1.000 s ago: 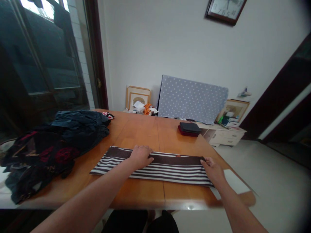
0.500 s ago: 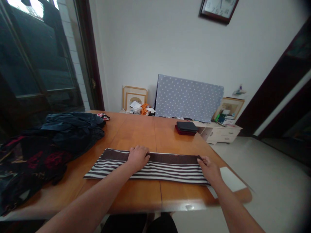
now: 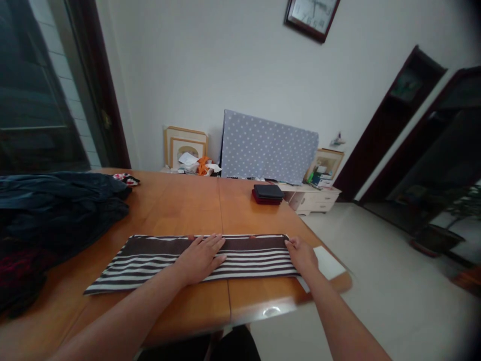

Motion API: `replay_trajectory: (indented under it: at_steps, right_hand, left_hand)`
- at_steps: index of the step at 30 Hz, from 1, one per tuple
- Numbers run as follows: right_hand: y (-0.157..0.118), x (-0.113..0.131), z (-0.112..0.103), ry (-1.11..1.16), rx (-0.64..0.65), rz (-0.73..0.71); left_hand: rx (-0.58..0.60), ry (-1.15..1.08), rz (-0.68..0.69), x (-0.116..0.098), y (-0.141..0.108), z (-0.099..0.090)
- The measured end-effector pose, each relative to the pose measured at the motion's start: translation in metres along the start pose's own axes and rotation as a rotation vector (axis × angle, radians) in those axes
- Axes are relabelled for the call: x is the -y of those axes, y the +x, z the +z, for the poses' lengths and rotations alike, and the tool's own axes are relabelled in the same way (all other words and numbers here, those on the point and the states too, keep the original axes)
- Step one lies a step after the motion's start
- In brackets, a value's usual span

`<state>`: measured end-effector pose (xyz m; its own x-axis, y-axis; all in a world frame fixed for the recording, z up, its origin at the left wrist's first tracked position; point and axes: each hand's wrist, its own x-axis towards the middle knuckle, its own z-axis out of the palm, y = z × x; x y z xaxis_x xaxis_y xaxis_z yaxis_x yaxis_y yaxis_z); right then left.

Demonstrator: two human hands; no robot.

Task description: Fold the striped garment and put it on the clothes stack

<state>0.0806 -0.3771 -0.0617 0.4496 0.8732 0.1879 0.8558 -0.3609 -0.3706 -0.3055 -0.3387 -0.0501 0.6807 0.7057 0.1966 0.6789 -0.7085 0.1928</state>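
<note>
Left hand flat on a brown-and-white striped cloth, fingers spread, right hand resting on the cloth's right end, the two well apart, neither clamped, the cloth lying lengthwise near the front edge of a wooden table. Just beside the right hand, one white sheet; farther along the table, two stacked dark cases, and at left, one heap of dark clothing. Beyond, one polka-dot board against a white wall, a white drawer unit, and high up, one wall clock.

Left hand and right hand rest on brown-striped cloth.
</note>
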Motion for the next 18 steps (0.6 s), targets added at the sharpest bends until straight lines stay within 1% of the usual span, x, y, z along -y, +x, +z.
replay_trajectory:
  at_steps: [3, 6, 8, 10, 12, 14, 16, 18]
  right_hand:
    - [0.0, 0.001, -0.01, -0.002, -0.022, 0.034]
    - [-0.004, 0.005, -0.022, 0.004, -0.153, 0.039]
    - [-0.011, 0.015, -0.027, 0.017, -0.24, -0.043]
    - [-0.02, 0.03, -0.026, 0.039, -0.253, -0.208]
    - [-0.028, 0.044, -0.019, 0.027, -0.169, -0.38]
    - [-0.034, 0.049, -0.006, -0.037, -0.035, -0.464]
    - [-0.036, 0.044, 0.009, -0.101, 0.069, -0.43]
    - [-0.034, 0.032, 0.024, -0.14, 0.125, -0.402]
  left_hand:
    - [-0.008, 0.016, -0.001, 0.001, 0.001, 0.001]
    - [-0.006, 0.023, -0.005, -0.001, 0.001, 0.0]
    - [-0.007, 0.019, -0.006, -0.002, 0.001, -0.001]
    - [-0.01, 0.013, -0.005, -0.002, 0.001, -0.001]
    - [-0.014, 0.013, -0.006, -0.002, 0.001, -0.002]
    - [-0.012, 0.017, -0.014, -0.003, -0.001, -0.003]
    - [-0.003, 0.019, -0.025, -0.005, -0.003, -0.004]
    - [0.017, 0.012, -0.019, -0.008, -0.005, -0.007]
